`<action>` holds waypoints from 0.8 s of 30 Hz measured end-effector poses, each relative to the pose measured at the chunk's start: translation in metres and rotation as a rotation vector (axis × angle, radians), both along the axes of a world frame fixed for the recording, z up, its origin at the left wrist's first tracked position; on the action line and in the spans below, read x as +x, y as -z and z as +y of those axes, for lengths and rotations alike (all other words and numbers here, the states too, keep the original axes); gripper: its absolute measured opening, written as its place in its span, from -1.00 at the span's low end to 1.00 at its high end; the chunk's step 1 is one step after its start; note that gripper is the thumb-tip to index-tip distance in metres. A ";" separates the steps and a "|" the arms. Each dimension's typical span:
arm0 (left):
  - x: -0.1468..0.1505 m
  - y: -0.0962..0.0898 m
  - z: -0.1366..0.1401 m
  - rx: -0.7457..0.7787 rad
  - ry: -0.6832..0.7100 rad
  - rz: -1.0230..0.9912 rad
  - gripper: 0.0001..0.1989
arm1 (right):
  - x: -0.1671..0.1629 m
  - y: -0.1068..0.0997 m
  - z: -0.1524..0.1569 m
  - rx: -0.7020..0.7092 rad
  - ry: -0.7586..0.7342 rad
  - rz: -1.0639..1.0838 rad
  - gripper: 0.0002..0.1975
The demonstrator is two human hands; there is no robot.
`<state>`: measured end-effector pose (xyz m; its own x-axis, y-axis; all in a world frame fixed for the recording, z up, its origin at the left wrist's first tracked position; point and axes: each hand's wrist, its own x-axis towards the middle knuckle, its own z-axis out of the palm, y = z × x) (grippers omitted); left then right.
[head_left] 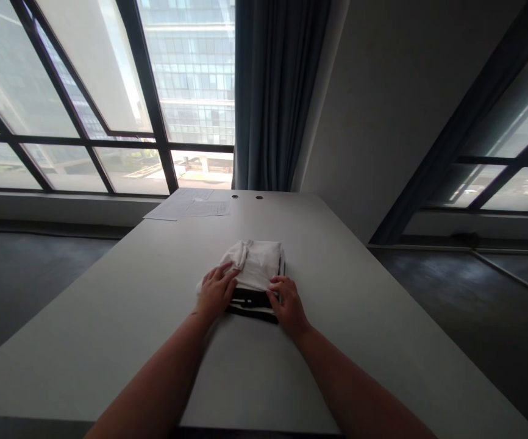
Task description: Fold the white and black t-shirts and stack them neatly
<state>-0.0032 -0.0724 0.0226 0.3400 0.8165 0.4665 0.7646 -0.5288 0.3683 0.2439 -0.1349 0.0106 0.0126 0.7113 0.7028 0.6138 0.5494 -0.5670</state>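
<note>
Grey matte worktop carries everything. Nearest: bare forearms reaching fwd. Left hand flat, fingers spread, pressing on near-left edge of folded white cloth; not clamped. Right hand palm down w/ fingers slightly curled on near-right corner of stack, touching cloth & the black folded garment w/ white stripe under it. Stack sits mid-worktop. Farther back: white paper sheets at far-left end, well apart. Behind: dark blue curtain, large framed windows.

Both forearms bare, no sleeves, hands ungloved.
</note>
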 end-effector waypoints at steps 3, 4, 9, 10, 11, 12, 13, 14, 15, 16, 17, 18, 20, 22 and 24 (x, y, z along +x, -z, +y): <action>-0.019 0.010 0.022 -0.205 -0.203 0.012 -0.53 | -0.002 -0.001 -0.001 -0.027 0.002 0.011 -0.90; -0.029 0.013 0.030 -0.279 -0.264 0.018 -0.50 | -0.002 0.000 -0.002 -0.032 -0.001 0.019 -0.89; -0.082 0.015 0.058 -0.237 -0.523 -0.233 -0.49 | 0.013 0.008 0.003 -0.055 0.064 0.235 -0.80; -0.092 0.013 0.060 -0.194 -0.561 -0.291 -0.49 | 0.020 0.010 0.005 -0.064 0.124 0.326 -0.77; -0.100 0.010 0.061 -0.162 -0.591 -0.328 -0.48 | 0.026 0.013 0.008 -0.075 0.189 0.419 -0.74; -0.106 0.007 0.061 -0.136 -0.622 -0.347 -0.48 | 0.033 0.016 0.011 -0.088 0.244 0.496 -0.70; -0.109 0.004 0.059 -0.107 -0.653 -0.345 -0.48 | 0.038 0.018 0.014 -0.101 0.279 0.543 -0.68; -0.109 0.001 0.056 -0.070 -0.681 -0.332 -0.49 | 0.042 0.019 0.015 -0.113 0.292 0.553 -0.66; -0.106 -0.002 0.052 -0.019 -0.702 -0.312 -0.52 | 0.043 0.019 0.016 -0.121 0.291 0.530 -0.65; -0.099 -0.004 0.048 0.036 -0.698 -0.286 -0.55 | 0.043 0.019 0.016 -0.117 0.283 0.482 -0.66; -0.090 -0.005 0.043 0.083 -0.652 -0.252 -0.57 | 0.041 0.018 0.016 -0.102 0.271 0.424 -0.68; -0.079 -0.005 0.038 0.113 -0.559 -0.216 -0.57 | 0.037 0.016 0.014 -0.079 0.250 0.367 -0.71; -0.054 -0.002 0.030 0.097 -0.281 -0.141 -0.54 | 0.028 0.013 0.010 -0.025 0.178 0.252 -0.70; -0.031 0.004 0.025 -0.005 -0.052 -0.092 -0.51 | 0.020 0.009 0.006 0.025 0.096 0.119 -0.54; -0.018 0.011 0.024 -0.118 0.023 -0.090 -0.50 | 0.016 0.007 0.003 0.070 0.054 0.000 -0.43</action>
<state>-0.0207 -0.0480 0.0112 0.3205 0.8600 0.3971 0.7136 -0.4949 0.4958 0.2596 -0.1322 0.0037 0.0499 0.6590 0.7505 0.6437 0.5533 -0.5287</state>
